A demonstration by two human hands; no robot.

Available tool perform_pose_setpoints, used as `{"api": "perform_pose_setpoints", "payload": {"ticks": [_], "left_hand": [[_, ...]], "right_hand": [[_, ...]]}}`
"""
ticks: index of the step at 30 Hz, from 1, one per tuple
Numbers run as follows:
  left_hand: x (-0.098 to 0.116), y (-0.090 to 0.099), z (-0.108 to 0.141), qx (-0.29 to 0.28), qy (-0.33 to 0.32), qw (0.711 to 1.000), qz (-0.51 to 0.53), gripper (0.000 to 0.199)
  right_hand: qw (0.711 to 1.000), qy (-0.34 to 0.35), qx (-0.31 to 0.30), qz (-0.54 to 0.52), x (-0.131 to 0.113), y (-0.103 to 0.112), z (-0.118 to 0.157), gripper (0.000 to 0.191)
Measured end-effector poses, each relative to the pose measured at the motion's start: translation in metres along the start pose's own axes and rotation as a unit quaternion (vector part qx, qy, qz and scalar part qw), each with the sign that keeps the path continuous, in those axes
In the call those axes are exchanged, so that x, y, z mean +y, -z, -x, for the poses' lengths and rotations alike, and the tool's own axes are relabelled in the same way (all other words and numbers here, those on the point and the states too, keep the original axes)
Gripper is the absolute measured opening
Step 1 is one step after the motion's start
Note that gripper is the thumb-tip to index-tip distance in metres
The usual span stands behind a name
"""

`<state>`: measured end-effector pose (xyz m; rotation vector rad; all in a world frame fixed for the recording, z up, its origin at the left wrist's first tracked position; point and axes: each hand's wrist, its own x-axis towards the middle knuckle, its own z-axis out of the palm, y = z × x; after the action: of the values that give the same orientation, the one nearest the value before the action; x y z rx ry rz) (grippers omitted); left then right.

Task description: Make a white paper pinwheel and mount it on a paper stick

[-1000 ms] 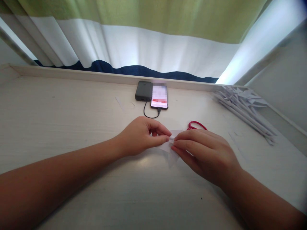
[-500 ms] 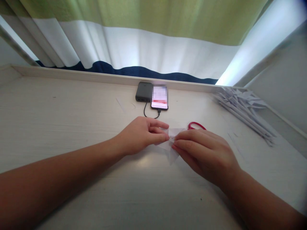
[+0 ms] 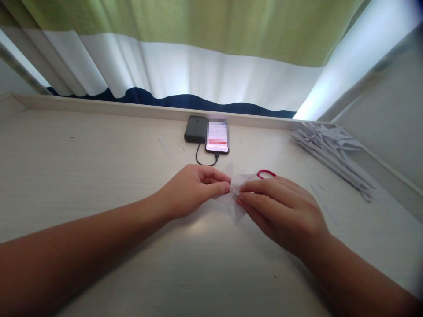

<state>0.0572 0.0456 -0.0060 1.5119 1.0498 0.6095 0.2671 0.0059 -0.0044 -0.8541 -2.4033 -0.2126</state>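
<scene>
A white paper pinwheel (image 3: 242,179) with pointed, folded blades is held just over the pale table, between both hands. My left hand (image 3: 190,191) pinches its left side with thumb and fingertips. My right hand (image 3: 289,209) has its fingers pressed together at the pinwheel's centre, hiding part of the right blades. One blade points up beside the left fingertips, another points down toward me. Just behind the right hand, a red loop handle (image 3: 265,171), apparently of scissors, pokes out; the rest of it is hidden.
Near the table's back ledge, a dark power bank (image 3: 194,129) touches a phone (image 3: 217,146) with a lit screen, and a black cable (image 3: 197,156) joins them. At right lies a bundle of white paper pinwheels and rolled paper sticks (image 3: 333,158). Thin paper scraps (image 3: 163,144) are scattered about.
A blade at the pinwheel's upper left now stands up beside my left fingers, which have shifted slightly left and down. My right hand keeps its pinch at the centre. The view has shifted slightly.
</scene>
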Motion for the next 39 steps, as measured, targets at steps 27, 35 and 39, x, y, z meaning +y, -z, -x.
{"api": "perform_pose_setpoints", "payload": {"ticks": [27,35,39], "left_hand": [[-0.001,-0.007,0.009,0.100,-0.250,0.948,-0.171,0.020],[-0.002,-0.007,0.010,0.107,-0.261,0.943,-0.179,0.019],[-0.004,-0.007,0.010,0.126,-0.263,0.937,-0.192,0.020]], "right_hand": [[0.996,-0.021,0.090,0.001,-0.001,-0.004,0.005,0.031],[0.995,-0.055,0.083,0.004,-0.002,-0.003,0.005,0.025],[0.995,-0.072,0.074,0.006,-0.001,-0.004,0.004,0.021]]}}
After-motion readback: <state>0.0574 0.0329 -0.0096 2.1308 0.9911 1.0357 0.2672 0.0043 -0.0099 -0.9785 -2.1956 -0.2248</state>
